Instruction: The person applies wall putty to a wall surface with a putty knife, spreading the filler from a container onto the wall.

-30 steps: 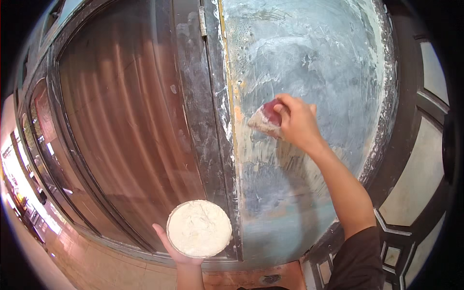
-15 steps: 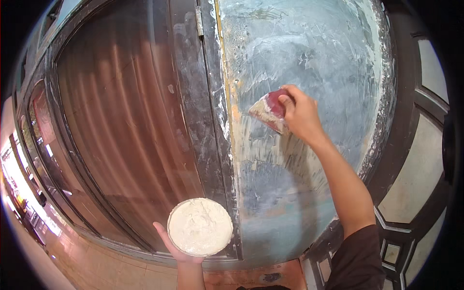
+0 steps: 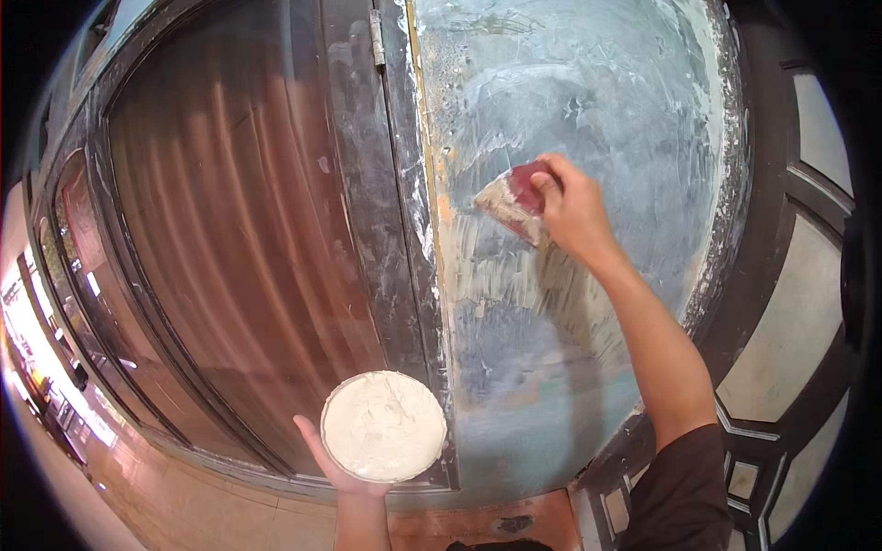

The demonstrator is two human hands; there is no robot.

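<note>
My right hand [image 3: 576, 207] grips a dark red scraper [image 3: 525, 186] by its upper edge. Pale filler coats the scraper's wide lower end, which lies close against a patchy blue-grey wall [image 3: 625, 119]. Streaks of cream filler [image 3: 501, 275] mark the wall below the blade. Lower down, my left hand [image 3: 342, 468] supports a round container of off-white filler [image 3: 384, 427] from underneath, thumb out at its left side. The filler reaches the container's rim and has a rough, ridged surface. Most of my left fingers are hidden beneath the container.
Left of the wall stands a dark wooden frame [image 3: 372, 184] with a hinge [image 3: 378, 39] and a glass pane [image 3: 230, 230] showing brown curtain folds. A dark panelled door [image 3: 781, 312] with pale insets is on the right. Tiled floor [image 3: 220, 505] shows at the lower left.
My right hand and the scraper have risen slightly along the wall. The filler container in my left hand has shifted a little up and to the right.
</note>
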